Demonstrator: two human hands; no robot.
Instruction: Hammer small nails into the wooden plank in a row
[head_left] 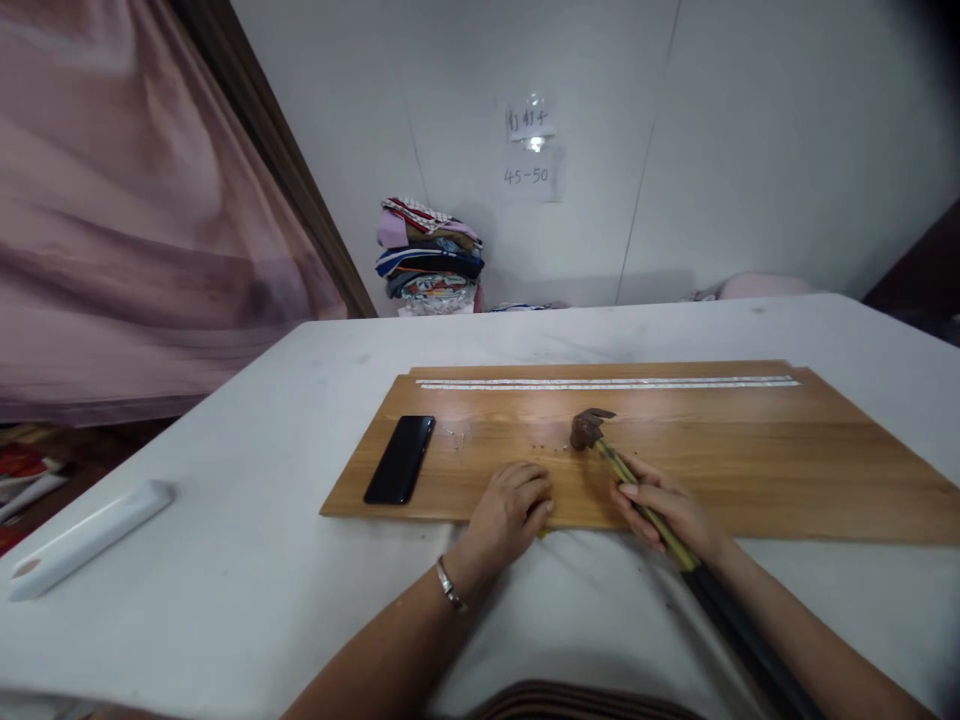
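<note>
A claw hammer (pixel 592 432) with a dark head and a yellow-and-black handle lies low over a long wooden board (pixel 787 460). My right hand (pixel 664 508) is wrapped round the handle close to the head. My left hand (pixel 510 515) rests curled on the board's near edge, fingers bent together; anything pinched in them is too small to make out. A few tiny nails (pixel 551 447) dot the board just left of the hammer head. A metal bracelet is on my left wrist.
A black phone (pixel 400 458) lies on the board's left end. A white strip (pixel 607 383) runs along the board's far edge. A white plastic bar (pixel 86 538) sits near the white table's (pixel 247 560) left edge. Folded clothes (pixel 429 258) are stacked against the wall.
</note>
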